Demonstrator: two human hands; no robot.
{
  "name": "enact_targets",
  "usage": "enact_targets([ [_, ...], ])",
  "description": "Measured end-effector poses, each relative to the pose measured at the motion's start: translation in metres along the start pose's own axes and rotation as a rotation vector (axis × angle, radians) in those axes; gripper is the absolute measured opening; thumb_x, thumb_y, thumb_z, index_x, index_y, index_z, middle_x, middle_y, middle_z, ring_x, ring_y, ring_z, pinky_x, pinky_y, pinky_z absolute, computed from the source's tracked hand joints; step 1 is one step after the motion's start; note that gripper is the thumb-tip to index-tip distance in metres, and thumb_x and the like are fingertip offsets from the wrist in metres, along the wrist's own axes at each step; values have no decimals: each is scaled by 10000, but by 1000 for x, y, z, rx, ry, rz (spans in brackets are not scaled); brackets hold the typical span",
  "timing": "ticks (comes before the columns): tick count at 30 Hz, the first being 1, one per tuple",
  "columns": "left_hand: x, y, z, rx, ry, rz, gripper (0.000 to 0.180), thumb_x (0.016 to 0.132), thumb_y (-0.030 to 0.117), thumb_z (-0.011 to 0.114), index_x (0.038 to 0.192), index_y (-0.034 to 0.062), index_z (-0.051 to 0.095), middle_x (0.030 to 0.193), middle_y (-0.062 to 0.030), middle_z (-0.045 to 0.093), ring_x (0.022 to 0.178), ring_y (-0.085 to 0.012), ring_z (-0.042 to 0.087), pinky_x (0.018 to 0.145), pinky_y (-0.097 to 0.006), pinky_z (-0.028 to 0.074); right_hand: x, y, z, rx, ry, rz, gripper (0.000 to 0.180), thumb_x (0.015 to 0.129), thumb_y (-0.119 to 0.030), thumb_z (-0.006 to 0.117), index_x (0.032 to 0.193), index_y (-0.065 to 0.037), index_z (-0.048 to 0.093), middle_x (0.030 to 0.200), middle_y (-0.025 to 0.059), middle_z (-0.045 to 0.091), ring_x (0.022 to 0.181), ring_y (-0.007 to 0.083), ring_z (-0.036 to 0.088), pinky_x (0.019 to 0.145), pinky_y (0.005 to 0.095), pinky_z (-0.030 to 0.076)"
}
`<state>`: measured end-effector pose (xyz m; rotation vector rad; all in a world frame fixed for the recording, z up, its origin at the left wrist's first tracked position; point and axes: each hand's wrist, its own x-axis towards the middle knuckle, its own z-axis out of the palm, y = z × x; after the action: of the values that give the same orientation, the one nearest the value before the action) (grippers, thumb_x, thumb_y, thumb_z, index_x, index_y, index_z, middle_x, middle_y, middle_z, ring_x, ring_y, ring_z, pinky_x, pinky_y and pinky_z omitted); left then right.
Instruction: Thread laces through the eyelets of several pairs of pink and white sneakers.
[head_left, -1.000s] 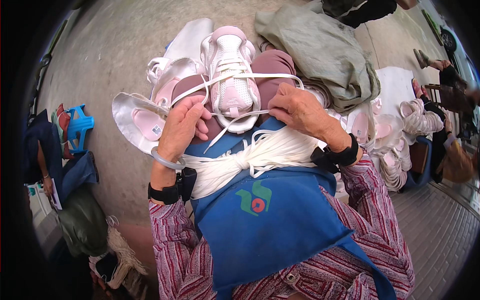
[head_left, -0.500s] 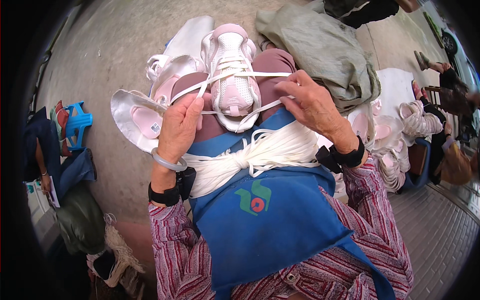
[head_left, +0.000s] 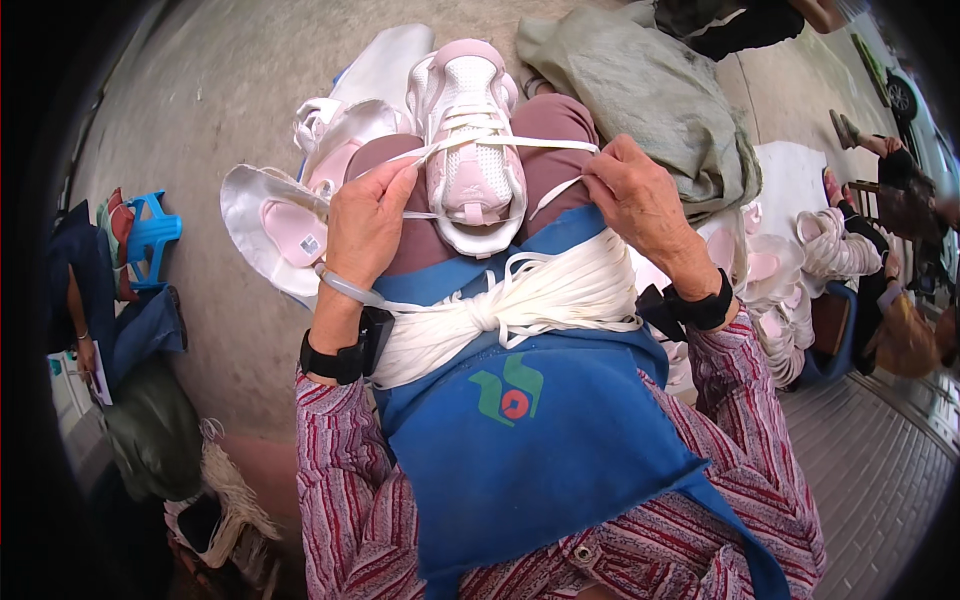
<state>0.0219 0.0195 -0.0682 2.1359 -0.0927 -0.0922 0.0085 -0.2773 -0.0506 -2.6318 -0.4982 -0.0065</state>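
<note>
Head view: sneaker (head_left: 470,150) lies between both lace-pinching grips.

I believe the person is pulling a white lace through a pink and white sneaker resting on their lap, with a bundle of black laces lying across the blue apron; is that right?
Not quite: the head view shows the bundle of laces across the blue apron is white, not black. The rest holds: the left hand and right hand pull a white lace through the pink and white sneaker on the lap.

It looks like an outdoor shoe-making spot: a bare concrete floor (head_left: 230,110), piles of pink-and-white shoes (head_left: 790,270), and a bundle of white laces (head_left: 520,300).
</note>
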Motion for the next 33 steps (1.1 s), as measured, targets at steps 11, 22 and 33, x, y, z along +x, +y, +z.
enact_targets([
  [11,3,10,-4,68,-24,-49,246,921,243,579,1021,44,683,796,-147,676,703,-243,641,656,-318,485,5,-21,15,-36,-154,-129,135,835,-95,633,960,-62,594,956,110,543,779,304,606,660,385,500],
  [22,17,4,6,83,63,80,252,915,253,600,1000,32,687,793,-127,681,700,-210,661,650,-310,496,22,-17,19,67,-41,-98,79,856,-76,605,923,-34,594,883,139,559,805,332,591,695,380,480],
  [33,32,26,4,-122,-134,-252,258,948,233,546,1077,33,647,862,-26,649,675,-78,627,472,-193,497,48,-11,35,348,259,-20,137,862,-115,639,935,-1,659,851,129,627,685,243,612,632,332,489],
])
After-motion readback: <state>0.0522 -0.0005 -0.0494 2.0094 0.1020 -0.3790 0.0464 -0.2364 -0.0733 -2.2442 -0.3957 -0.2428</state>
